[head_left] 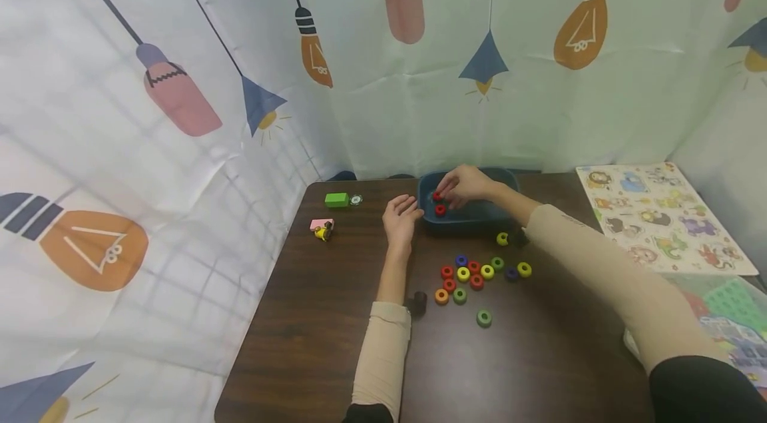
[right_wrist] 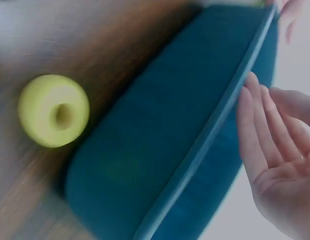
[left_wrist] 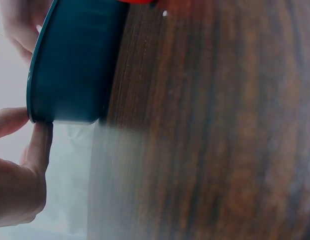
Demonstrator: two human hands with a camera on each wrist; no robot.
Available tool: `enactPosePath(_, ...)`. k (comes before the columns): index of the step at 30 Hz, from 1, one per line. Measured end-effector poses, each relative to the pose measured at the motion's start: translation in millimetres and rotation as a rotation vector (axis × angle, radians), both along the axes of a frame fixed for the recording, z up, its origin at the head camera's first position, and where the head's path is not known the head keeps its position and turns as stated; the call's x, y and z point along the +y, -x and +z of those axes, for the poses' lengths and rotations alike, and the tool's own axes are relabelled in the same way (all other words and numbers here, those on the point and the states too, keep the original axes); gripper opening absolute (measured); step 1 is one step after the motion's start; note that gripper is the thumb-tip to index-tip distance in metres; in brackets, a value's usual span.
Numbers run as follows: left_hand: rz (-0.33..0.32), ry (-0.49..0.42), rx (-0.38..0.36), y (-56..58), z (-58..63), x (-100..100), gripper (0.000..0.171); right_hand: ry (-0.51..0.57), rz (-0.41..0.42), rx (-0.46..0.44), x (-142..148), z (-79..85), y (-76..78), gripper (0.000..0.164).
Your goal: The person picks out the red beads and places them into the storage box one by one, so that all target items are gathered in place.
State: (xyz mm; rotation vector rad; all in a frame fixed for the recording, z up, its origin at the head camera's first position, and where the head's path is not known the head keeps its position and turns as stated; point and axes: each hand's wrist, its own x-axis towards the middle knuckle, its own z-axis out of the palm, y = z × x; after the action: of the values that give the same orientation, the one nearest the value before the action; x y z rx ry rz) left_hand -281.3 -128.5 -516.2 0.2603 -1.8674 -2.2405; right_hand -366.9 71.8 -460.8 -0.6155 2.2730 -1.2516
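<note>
The bin (head_left: pixel 470 226) is dark teal; the bench (head_left: pixel 317 316) dark brown with streaky wood grain. Rings (head_left: pixel 476 286) come in red, yellow, green, blue and orange, the two inside the bin red. One block (head_left: pixel 337 200) is bright green, the other block (head_left: pixel 318 224) pink. The sleeves (head_left: pixel 611 276) are beige. The white curtain (head_left: pixel 371 120) carries orange bulbs (head_left: pixel 575 40), blue shades (head_left: pixel 484 58) and pink lamps (head_left: pixel 404 10). The board (head_left: pixel 665 216) is cream with multicoloured animals (head_left: pixel 698 226).

Left hand (left_wrist: pixel 20 187) lower left, two digits at end rim of deep teal smooth-walled bin (left_wrist: pixel 75 65); contact unclear. Right hand (left_wrist: pixel 20 22) upper left, partly behind rim. Bin sits on dark-brown wood-grain counter (left_wrist: pixel 210 120). Glossy red object (left_wrist: pixel 137 1) cropped at top edge, beside bin.
</note>
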Motion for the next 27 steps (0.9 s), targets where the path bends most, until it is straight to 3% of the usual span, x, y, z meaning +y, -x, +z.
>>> enactPosePath(5, 0.017, 0.016, -0.005, 1.8, -0.7, -0.4, 0.049, 0.022, 0.053, 0.104, 20.8, 11.7, -37.7, 0.021)
enactPosePath(12, 0.009, 0.007, -0.026, 2.6, 2.3, -1.9, 0.05, 0.017, 0.091, 0.151, 41.2, 6.4, -99.3, 0.011)
enactPosePath(17, -0.021, -0.02, -0.038, -0.3, 10.2, -2.8, 0.051, -0.108, 0.2, 0.369, 50.7, -10.0, -136.6, 0.014)
enactPosePath(20, -0.026, -0.016, -0.04, -5.7, 19.2, -2.7, 0.05, -0.176, 0.22, 0.487, 53.6, -22.9, -152.2, 0.015)
enactPosePath(24, -0.021, 0.006, -0.039, -12.6, 27.6, -1.0, 0.049, -0.239, 0.194, 0.474, 55.1, -38.5, -167.2, 0.016)
enactPosePath(27, -0.028, 0.011, -0.047, -15.0, 29.1, -0.8, 0.05, -0.241, 0.18, 0.41, 54.6, -45.9, -173.9, 0.02)
